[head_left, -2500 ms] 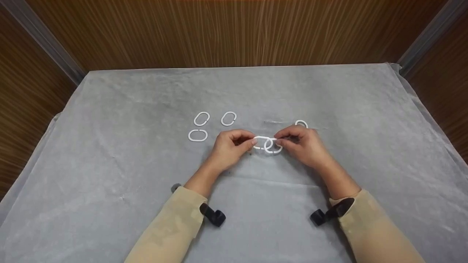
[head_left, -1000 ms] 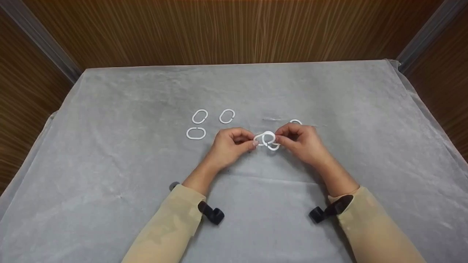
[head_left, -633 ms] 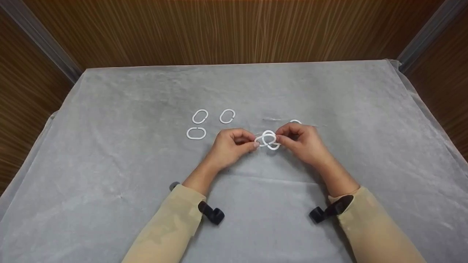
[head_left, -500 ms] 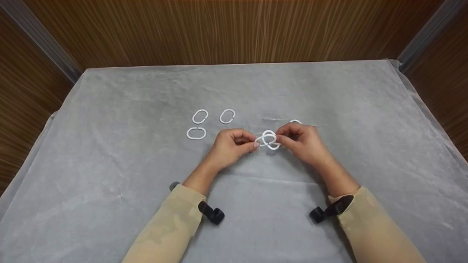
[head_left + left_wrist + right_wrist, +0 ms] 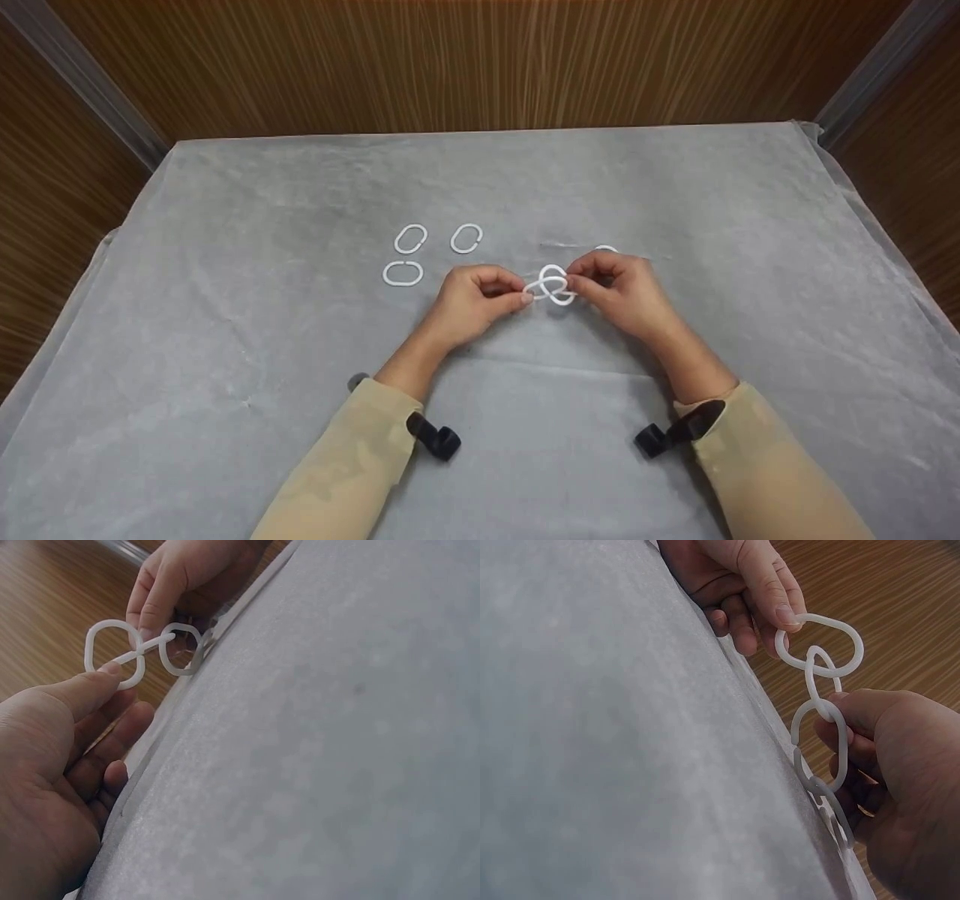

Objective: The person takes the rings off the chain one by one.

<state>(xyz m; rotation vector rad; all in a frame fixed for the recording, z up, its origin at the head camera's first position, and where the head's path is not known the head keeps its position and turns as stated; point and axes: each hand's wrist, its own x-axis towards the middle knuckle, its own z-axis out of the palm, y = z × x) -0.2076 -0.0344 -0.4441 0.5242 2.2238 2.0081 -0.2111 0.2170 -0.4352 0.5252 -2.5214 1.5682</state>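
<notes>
Over the middle of the cloth, my left hand (image 5: 476,304) pinches one end of a white oval chain link (image 5: 860,645) between thumb and fingertips. My right hand (image 5: 622,296) pinches a second white link (image 5: 810,679), which passes through the first in the right wrist view. Below the right thumb a third link (image 5: 844,750), with a gap in its side, hangs from the second. A further link (image 5: 845,821) hooks onto that one, close over the cloth. In the head view a white arc (image 5: 606,248) shows beyond the right knuckles, the rest hidden by the hand.
Three loose white links lie left of the hands: an upper left link (image 5: 397,244), an upper right link (image 5: 453,241) and a lower link (image 5: 403,284). Grey cloth (image 5: 247,322) covers the table. A wood-grain panel (image 5: 480,67) stands behind it.
The two links between my hands have drawn closer and turned, from side by side with overlapping ends to crossing over each other. The hands have stayed nearly in place; the loose links lie unmoved.
</notes>
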